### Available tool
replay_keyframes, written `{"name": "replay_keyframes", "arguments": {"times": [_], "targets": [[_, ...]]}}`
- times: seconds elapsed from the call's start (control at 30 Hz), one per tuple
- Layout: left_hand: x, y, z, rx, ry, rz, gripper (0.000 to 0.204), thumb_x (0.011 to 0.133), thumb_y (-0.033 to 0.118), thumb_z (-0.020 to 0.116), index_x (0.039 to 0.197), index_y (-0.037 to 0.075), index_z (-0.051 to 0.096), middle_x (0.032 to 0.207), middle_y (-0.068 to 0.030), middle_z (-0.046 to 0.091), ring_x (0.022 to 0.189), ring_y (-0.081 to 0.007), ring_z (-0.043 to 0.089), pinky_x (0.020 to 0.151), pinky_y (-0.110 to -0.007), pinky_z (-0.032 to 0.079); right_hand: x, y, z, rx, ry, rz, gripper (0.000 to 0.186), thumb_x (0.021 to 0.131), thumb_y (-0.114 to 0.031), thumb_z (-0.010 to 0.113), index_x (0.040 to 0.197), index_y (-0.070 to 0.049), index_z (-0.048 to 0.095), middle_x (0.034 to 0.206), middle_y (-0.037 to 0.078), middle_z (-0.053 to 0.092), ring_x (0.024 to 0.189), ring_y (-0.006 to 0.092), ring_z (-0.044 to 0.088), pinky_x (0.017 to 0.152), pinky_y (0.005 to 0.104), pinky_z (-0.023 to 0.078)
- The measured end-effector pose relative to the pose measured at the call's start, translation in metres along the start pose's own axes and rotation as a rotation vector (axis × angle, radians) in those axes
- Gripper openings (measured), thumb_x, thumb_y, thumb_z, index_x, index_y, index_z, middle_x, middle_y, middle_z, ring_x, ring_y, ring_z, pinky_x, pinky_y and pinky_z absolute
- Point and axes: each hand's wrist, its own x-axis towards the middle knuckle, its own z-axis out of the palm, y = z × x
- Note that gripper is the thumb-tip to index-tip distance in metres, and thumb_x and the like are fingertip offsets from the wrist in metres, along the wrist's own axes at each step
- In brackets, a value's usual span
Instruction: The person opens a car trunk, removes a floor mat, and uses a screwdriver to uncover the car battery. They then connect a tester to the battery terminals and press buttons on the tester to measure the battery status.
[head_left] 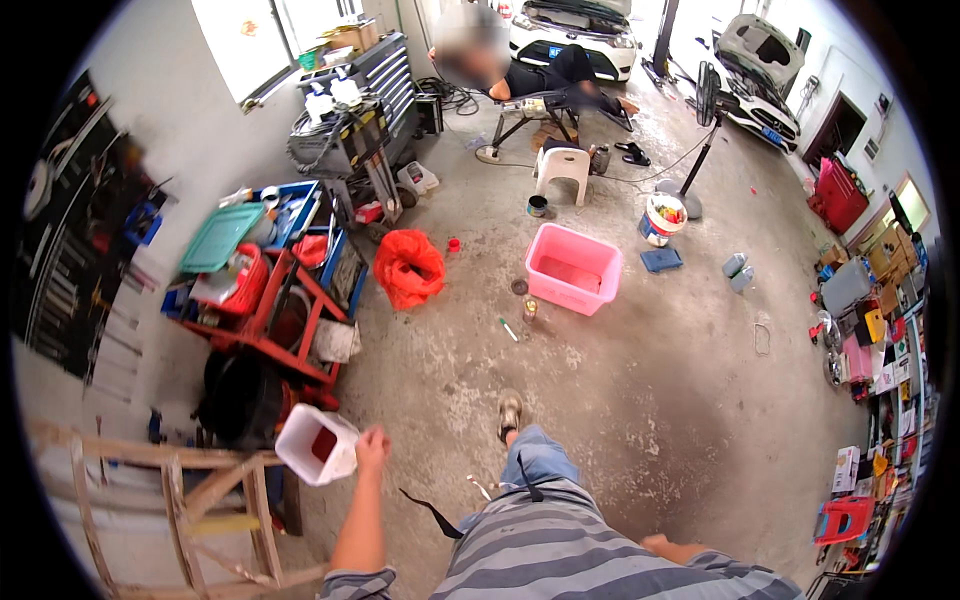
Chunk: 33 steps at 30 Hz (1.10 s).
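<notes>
My left hand [372, 452] is closed on the rim of a white square plastic bucket [342, 462], out to my left. Reddish-brown liquid or residue shows at the bottom of this tilted bucket. My right hand [655, 543] hangs low beside my striped shirt, and its fingers are mostly hidden. On the floor ahead stands a pink plastic tub [540, 292] with a little reddish liquid inside. A small jar [530, 310] and a marker-like stick [510, 330] are near the tub. An orange-red plastic bag [408, 270] sits left of it.
Left are a wooden ladder [180, 500], a black bin [245, 395] and a loaded red cart [300, 345]. Ahead are a white stool [563, 165], a pedestal fan [706, 95] and a person [540, 78] lying on a recliner. Cluttered shelves [905, 400] line the right.
</notes>
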Motion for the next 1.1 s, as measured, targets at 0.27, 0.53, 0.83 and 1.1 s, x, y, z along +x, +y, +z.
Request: {"name": "replay_keyframes", "arguments": {"times": [0.27, 0.53, 0.83, 1.1], "targets": [[0.217, 0.122, 0.115, 0.062, -0.148, 0.197, 0.02, 0.095, 0.02, 0.059, 0.103, 0.003, 0.065, 0.072, -0.0008, 0.061, 0.062, -0.0098, 0.056, 0.054, -0.026, 0.045, 0.192, -0.082, -0.306, 1.117, 0.341, 0.613, 0.015, 0.088, -0.014, 0.053, 0.093, -0.005, 0.064, 0.078, 0.013, 0.063, 0.069, 0.028, 0.065, 0.052, 0.0417, 0.052], [0.238, 0.033, 0.067, 0.946, -0.403, -0.532, 0.013, 0.074, 0.019, 0.061, 0.069, 0.011, 0.07, 0.079, -0.0136, 0.069, 0.074, -0.0291, 0.067, 0.067, -0.045, 0.053, 0.41, -0.378, -0.831, 1.032, 0.638, -0.226, 0.026, 0.098, -0.025, 0.055, 0.115, -0.006, 0.061, 0.095, 0.006, 0.068, 0.077, 0.014, 0.066, 0.062, 0.0273, 0.053], [0.581, 0.207, 0.2, -0.013, 0.321, -0.661, 0.024, 0.082, 0.02, 0.059, 0.097, 0.005, 0.069, 0.091, -0.0152, 0.07, 0.083, -0.0265, 0.066, 0.073, -0.039, 0.053, 0.595, -0.565, -1.08, 1.317, 0.217, -0.039, 0.029, 0.095, -0.026, 0.053, 0.117, -0.008, 0.053, 0.099, 0.014, 0.065, 0.082, 0.0262, 0.067, 0.064, 0.0398, 0.055], [0.89, 0.858, 0.41, 0.546, -0.113, 0.892, 0.024, 0.086, 0.011, 0.065, 0.109, 0.003, 0.063, 0.099, -0.0147, 0.065, 0.094, -0.0304, 0.062, 0.084, -0.039, 0.05, 0.797, -0.692, -1.345, 1.173, 0.2, -0.064, 0.047, 0.099, -0.041, 0.047, 0.134, -0.011, 0.041, 0.111, 0.01, 0.06, 0.087, 0.0224, 0.063, 0.069, 0.0392, 0.053]]}}
